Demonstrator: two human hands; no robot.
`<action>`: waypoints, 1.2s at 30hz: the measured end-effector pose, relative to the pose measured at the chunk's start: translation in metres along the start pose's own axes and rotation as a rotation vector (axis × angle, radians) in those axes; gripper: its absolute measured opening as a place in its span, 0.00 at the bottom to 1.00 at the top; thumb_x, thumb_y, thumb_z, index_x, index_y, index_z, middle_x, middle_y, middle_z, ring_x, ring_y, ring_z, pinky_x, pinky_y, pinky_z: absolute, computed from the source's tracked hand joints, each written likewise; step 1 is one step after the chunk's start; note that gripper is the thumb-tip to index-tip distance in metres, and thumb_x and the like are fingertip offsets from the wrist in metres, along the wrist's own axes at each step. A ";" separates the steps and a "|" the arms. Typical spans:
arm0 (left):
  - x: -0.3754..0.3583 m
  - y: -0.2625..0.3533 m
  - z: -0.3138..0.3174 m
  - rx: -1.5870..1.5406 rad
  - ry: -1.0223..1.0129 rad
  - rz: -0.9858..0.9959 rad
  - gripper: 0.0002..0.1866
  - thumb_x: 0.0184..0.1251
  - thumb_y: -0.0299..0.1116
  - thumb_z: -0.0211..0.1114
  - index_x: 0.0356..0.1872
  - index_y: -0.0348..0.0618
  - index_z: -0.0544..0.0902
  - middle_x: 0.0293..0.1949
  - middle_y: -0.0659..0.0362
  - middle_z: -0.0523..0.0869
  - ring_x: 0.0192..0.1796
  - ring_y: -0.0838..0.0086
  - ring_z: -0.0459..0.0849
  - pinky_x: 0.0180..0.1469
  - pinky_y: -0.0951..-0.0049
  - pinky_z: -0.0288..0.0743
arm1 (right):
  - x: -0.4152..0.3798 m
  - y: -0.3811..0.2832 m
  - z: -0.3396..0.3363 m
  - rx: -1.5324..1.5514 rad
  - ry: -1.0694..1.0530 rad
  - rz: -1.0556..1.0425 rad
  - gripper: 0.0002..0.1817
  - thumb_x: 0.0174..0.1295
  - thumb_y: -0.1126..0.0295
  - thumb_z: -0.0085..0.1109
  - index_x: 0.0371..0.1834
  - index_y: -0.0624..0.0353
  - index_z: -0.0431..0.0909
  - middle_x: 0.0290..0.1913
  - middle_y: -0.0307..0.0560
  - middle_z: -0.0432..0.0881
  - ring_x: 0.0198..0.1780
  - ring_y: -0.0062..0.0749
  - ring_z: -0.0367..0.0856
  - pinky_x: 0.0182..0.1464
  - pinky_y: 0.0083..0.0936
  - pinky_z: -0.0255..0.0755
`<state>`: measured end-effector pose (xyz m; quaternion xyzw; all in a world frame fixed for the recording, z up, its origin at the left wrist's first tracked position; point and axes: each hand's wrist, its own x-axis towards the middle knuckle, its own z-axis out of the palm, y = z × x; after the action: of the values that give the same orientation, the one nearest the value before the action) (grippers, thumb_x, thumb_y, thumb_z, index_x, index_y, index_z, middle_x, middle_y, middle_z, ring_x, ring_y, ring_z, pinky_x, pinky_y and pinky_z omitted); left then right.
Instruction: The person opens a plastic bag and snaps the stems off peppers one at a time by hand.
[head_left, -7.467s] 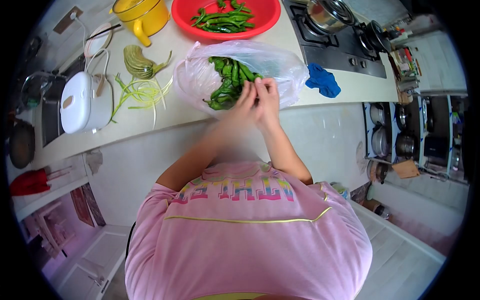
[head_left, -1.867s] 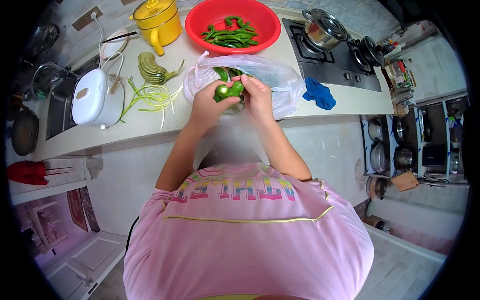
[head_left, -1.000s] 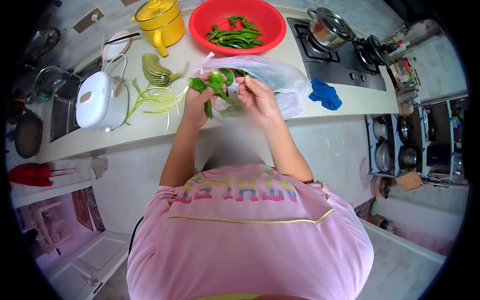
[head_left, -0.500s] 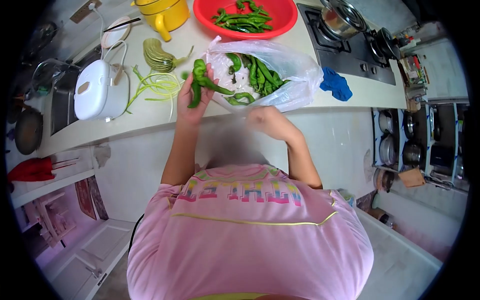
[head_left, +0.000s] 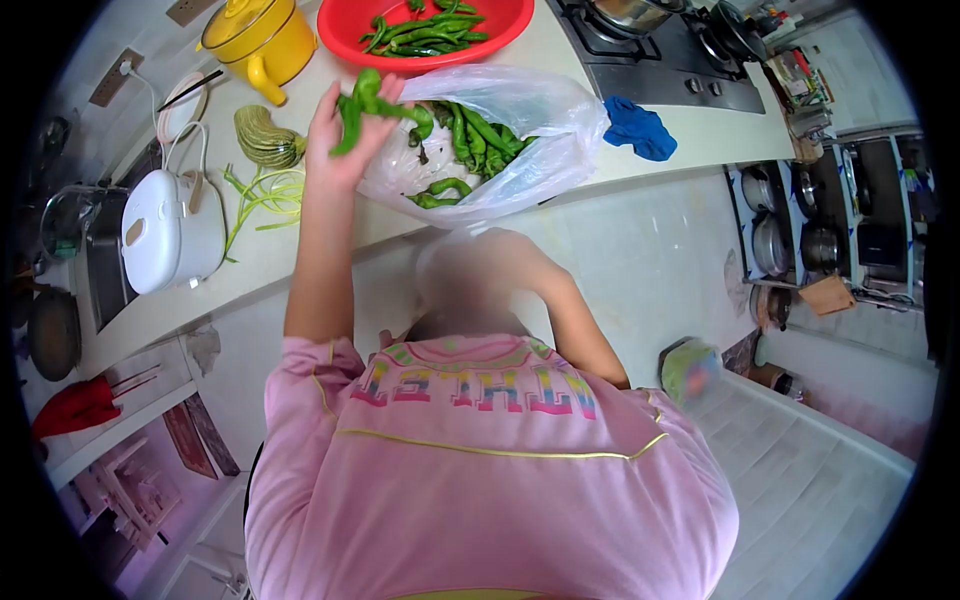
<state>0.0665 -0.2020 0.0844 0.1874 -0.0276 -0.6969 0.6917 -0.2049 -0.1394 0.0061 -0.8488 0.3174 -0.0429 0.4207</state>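
Observation:
In the head view my left hand [head_left: 345,140] holds a few green peppers [head_left: 368,92], which lie across its palm and fingers. It is over the left side of an open translucent plastic bag [head_left: 555,110] on the counter. Inside the bag rest several more green peppers [head_left: 482,138]. My right hand [head_left: 485,262] is near my body, below the counter's front edge; blur hides its fingers and anything in them. Just beyond the bag stands a red basin [head_left: 420,63] with several green peppers in it.
On the counter [head_left: 270,225] at left are a striped squash [head_left: 265,137], pale green stalks [head_left: 265,200], a white appliance [head_left: 165,235] and a yellow pot [head_left: 262,45]. At right, a blue cloth [head_left: 640,128] lies beside the gas stove [head_left: 680,85].
My left hand has moved up toward the red basin with the peppers. My right hand has drawn back from the bag's near edge toward my body. The whole view has shifted.

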 end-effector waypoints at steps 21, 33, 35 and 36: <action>-0.010 -0.075 -0.078 2.309 -0.233 0.379 0.11 0.47 0.33 0.66 0.32 0.41 0.80 0.30 0.54 0.81 0.33 0.62 0.80 0.37 0.64 0.72 | 0.005 -0.029 -0.060 0.164 0.368 0.038 0.14 0.51 0.68 0.59 0.41 0.61 0.78 0.39 0.55 0.79 0.38 0.47 0.77 0.41 0.33 0.71; -0.040 -0.064 0.013 1.321 -0.016 0.569 0.21 0.49 0.25 0.66 0.48 0.39 0.74 0.42 0.56 0.79 0.43 0.72 0.79 0.45 0.75 0.72 | 0.079 -0.034 -0.053 0.780 0.562 -0.026 0.15 0.51 0.72 0.65 0.40 0.64 0.73 0.23 0.32 0.72 0.24 0.12 0.68 0.24 0.13 0.62; -0.039 -0.073 0.008 0.985 0.118 0.470 0.21 0.53 0.26 0.64 0.50 0.37 0.73 0.44 0.56 0.79 0.44 0.74 0.78 0.47 0.77 0.71 | 0.079 -0.038 -0.054 0.794 0.623 -0.002 0.13 0.49 0.74 0.65 0.35 0.65 0.73 0.23 0.33 0.71 0.23 0.13 0.68 0.23 0.13 0.61; -0.039 -0.078 0.004 0.858 0.171 0.395 0.20 0.55 0.27 0.63 0.50 0.36 0.73 0.46 0.55 0.78 0.45 0.75 0.77 0.48 0.77 0.70 | 0.079 -0.038 -0.053 0.701 0.670 0.017 0.13 0.48 0.75 0.66 0.34 0.65 0.73 0.24 0.35 0.72 0.23 0.15 0.68 0.23 0.15 0.62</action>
<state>-0.0099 -0.1619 0.0736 0.5037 -0.2909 -0.4599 0.6709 -0.1413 -0.2045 0.0531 -0.5930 0.4087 -0.4146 0.5563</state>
